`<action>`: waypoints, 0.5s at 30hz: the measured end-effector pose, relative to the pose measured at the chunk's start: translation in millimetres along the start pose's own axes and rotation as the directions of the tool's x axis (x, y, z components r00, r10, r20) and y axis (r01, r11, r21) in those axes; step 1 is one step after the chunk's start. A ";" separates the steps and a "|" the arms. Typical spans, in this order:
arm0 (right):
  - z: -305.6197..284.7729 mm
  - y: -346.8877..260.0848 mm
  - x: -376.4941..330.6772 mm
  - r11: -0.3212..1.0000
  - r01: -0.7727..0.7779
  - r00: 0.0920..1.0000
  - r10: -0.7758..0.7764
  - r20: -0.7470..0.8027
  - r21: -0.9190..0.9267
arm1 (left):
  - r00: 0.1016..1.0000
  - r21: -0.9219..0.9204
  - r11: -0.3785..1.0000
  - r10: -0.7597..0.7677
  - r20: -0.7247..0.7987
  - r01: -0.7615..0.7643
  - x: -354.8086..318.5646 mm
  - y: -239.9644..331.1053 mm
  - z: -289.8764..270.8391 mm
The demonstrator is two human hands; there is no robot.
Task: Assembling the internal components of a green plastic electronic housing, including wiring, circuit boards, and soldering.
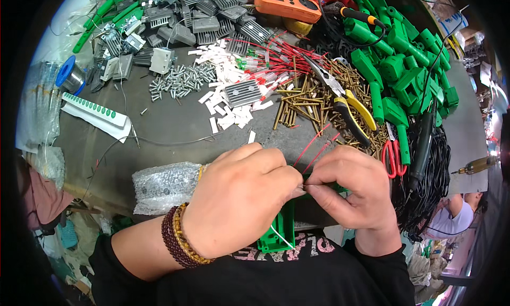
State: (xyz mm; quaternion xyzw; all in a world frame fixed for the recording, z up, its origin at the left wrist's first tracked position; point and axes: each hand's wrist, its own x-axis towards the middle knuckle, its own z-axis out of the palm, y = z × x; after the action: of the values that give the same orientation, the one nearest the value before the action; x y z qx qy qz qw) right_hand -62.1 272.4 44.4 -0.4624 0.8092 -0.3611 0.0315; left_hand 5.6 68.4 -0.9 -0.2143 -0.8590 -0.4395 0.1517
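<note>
Pinching a thin strand (303,187) between thumb and forefinger, the right hand (353,186) met the left hand (241,192) fingertip to fingertip above the near edge of a dark worktable (175,126). The left fingertips bunched close, but whether they gripped the strand could not be told. Two red wires (312,145) ran up and away just beyond the fingers. Below the hands, near the person's black shirt (319,279), was an open green housing (287,226) with a white wire (281,237) lying across it. A bubble-wrapped bundle (164,185) sat beside the left hand. Farther out lay yellow-and-black pliers (362,110), brass-coloured screws (313,99), small white pieces (234,117), silver screws (181,82), grey finned blocks (208,24), green handle-shaped parts (394,67) and an orange multimeter (289,7).
</note>
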 end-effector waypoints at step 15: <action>1.0 -1.0 -1.0 0.999 -0.051 0.999 0.051 -0.003 -0.017 | 0.998 -0.001 1.000 -0.023 -0.052 0.023 -4.4 -3.1 -1.6</action>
State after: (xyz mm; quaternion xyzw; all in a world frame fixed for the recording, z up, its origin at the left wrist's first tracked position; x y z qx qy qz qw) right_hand -60.4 272.2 44.0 -0.4414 0.8238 -0.3538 0.0357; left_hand 8.0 64.4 -4.2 -0.1928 -0.8572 -0.4466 0.1687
